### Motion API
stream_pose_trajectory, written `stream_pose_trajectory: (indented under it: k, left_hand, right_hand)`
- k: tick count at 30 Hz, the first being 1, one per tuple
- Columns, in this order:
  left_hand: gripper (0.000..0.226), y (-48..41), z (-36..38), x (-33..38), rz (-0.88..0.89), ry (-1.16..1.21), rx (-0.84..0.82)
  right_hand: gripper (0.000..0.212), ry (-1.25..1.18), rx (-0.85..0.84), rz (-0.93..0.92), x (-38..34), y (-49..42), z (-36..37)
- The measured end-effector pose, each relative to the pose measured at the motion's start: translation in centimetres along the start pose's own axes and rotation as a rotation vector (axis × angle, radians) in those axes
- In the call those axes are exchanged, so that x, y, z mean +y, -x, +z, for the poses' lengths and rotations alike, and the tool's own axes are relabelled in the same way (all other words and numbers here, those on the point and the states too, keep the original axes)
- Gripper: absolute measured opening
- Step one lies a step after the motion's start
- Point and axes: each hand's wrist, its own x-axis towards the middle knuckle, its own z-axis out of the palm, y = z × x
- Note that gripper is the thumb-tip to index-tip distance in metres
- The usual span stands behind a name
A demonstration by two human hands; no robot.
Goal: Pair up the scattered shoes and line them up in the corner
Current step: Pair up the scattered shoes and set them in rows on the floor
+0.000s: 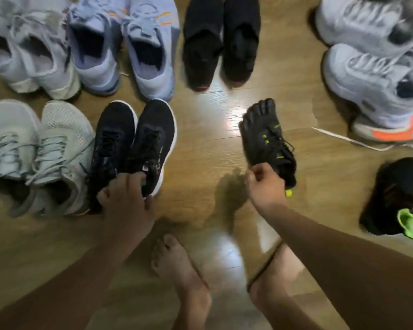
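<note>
Down by the wooden floor, the right hand pinches the heel end of a black toe shoe, with the thumb and curled fingers closed on its collar. The shoe stretches away from the hand, toes pointing forward, and looks raised, since a blurred shadow falls on the boards just left of the hand.

Well to the left of the toe shoe, the left hand grips the black sneakers at their heels. Its fingers are curled over the collars and its thumb lies against the white sole. The two sneakers touch side by side, toes away from the person.

Left of the toe shoe, past the sneakers, sits a pale mesh pair. Beyond the toe shoe and to its left stand black slip-ons, then a blue pair and a white pair farther left. To the right of the toe shoe are piled white shoes, the lowest one with an orange sole. Nearer the person on that side lies a green-lined shoe, alone and well apart from the toe shoe. Bare feet stand on the floor below the toe shoe.
</note>
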Motion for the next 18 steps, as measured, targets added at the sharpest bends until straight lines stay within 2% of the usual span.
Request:
stream_pose_trajectory:
  k: [1, 3, 5, 7, 10, 13, 15, 16, 18]
  left_hand:
    - [0.042, -0.2, 0.5, 2.4, 0.086, 0.012, -0.030]
    - [0.038, -0.9, 1.2, 7.2, 0.207, 0.063, -0.097]
    - [0.036, -1.6, 1.7, 12.5, 0.294, 0.130, -0.195]
    - [0.039, -1.8, 2.4, 17.5, 0.375, 0.185, -0.275]
    - [0.055, -1.6, 4.4, 23.8, 0.509, 0.191, -0.418]
    - [0.069, -2.1, 6.0, 28.4, 0.444, 0.046, -0.638]
    - [0.075, -2.9, 6.9, 30.5, 0.327, -0.033, -0.730]
    - [0.078, -3.2, 7.1, 31.5, 0.260, -0.040, -0.761]
    - [0.078, -3.4, 7.9, 33.0, 0.158, -0.029, -0.754]
  right_hand:
    - [0.020, 0.020, 0.056, 0.068, 2.2, -1.0, -2.2]
    - [0.030, 0.144, 0.036, 0.122, 5.7, -2.5, -5.6]
    - [0.042, 0.231, -0.053, 0.080, 8.1, -3.6, -7.7]
    - [0.052, 0.212, -0.115, 0.029, 9.4, -4.4, -8.8]
    - [0.051, 0.164, -0.085, 0.004, 11.3, -5.3, -10.7]
    - [0.048, 0.133, 0.089, 0.075, 14.8, -7.3, -15.1]
    - [0.052, 0.255, 0.238, 0.157, 18.3, -8.6, -19.2]
    - [0.057, 0.360, 0.262, 0.204, 20.3, -9.0, -21.2]
    - [0.072, 0.481, 0.153, 0.322, 24.4, -9.1, -24.8]
